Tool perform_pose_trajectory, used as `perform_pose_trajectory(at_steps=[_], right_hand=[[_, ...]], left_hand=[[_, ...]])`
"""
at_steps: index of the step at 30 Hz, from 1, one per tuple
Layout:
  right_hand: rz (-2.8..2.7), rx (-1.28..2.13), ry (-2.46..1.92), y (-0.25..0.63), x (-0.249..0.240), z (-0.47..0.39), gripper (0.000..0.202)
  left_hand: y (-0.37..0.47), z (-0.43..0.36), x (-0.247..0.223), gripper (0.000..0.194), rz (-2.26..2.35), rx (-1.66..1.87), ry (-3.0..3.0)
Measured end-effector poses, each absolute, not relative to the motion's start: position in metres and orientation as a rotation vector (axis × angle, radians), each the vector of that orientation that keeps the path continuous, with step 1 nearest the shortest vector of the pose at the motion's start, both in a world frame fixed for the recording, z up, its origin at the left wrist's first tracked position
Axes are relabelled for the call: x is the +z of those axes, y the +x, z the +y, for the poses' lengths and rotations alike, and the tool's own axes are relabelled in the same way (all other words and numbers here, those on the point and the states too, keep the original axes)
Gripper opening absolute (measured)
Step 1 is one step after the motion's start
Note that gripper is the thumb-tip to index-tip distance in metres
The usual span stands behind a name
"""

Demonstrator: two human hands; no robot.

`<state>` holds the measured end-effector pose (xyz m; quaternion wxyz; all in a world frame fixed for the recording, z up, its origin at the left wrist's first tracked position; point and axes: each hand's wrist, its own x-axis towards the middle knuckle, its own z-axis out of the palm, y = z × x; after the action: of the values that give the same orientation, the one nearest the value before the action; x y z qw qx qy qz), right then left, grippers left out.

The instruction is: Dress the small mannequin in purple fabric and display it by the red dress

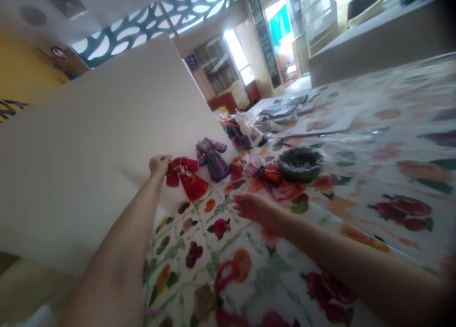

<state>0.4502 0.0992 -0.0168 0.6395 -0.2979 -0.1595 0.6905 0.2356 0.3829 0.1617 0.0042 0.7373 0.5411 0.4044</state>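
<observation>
At the left, my left hand (160,165) is closed in a pinch at the upper edge of a small red dress (190,181) with gold decoration on its front. The dress stands against the white board. Just right of it, a small purple dress (213,160) with patterned sleeves leans on the same board. My right hand (253,209) hovers low over the tablecloth with fingers stretched out, holding nothing. Near its fingertips lies a heap of orange and red fabric (280,182) with a dark tie.
A dark round bowl-like item (301,163) in clear plastic sits beyond my right hand. Plastic bags (245,127) and papers lie farther back. Red loops like scissor handles (225,278) are near the front. A large white board (107,127) stands at the left of the fruit-print tablecloth (359,175).
</observation>
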Motion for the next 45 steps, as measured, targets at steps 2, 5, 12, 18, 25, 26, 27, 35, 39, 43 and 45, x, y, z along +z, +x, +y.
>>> perform_pose_trajectory(at_steps=[2, 5, 12, 18, 25, 26, 27, 35, 39, 43, 45], right_hand=[[-0.364, 1.586, -0.679, 0.45, -0.017, 0.1, 0.013], [-0.376, 1.592, -0.67, 0.451, -0.019, 0.101, 0.013], [-0.402, 1.58, -0.667, 0.451, -0.021, 0.099, 0.013], [-0.467, 1.572, -0.674, 0.45, -0.025, 0.097, 0.021], [-0.526, 1.529, -0.663, 0.451, -0.028, 0.094, 0.025], [-0.546, 1.519, -0.649, 0.452, -0.028, 0.092, 0.026], [-0.562, 1.507, -0.633, 0.452, -0.029, 0.091, 0.027], [-0.695, 1.514, -0.628, 0.455, -0.043, 0.097, 0.03], [-0.776, 1.477, -0.606, 0.455, -0.043, 0.092, 0.028], [-0.752, 1.435, -0.629, 0.453, -0.04, 0.086, 0.024], [-0.746, 1.44, -0.646, 0.453, -0.039, 0.085, 0.022]], left_hand=[[0.235, 0.385, 0.162, 0.038, 1.694, 1.268, 2.314], [0.234, 0.387, 0.163, 0.038, 1.704, 1.274, 2.314], [0.232, 0.384, 0.154, 0.031, 1.78, 1.257, 2.262], [0.231, 0.379, 0.153, 0.029, 1.825, 1.144, 2.242], [0.228, 0.371, 0.154, 0.028, 1.788, 1.144, 2.219], [0.227, 0.37, 0.155, 0.029, 1.783, 1.169, 2.214], [0.226, 0.368, 0.156, 0.03, 1.78, 1.2, 2.207], [0.202, 0.337, 0.163, 0.024, 1.716, 1.534, 2.147], [0.185, 0.296, 0.152, 0.027, 1.568, 1.577, 2.175], [0.163, 0.233, 0.124, 0.026, 1.393, 1.457, 2.242], [0.149, 0.197, 0.106, 0.025, 1.348, 1.358, 2.259]])
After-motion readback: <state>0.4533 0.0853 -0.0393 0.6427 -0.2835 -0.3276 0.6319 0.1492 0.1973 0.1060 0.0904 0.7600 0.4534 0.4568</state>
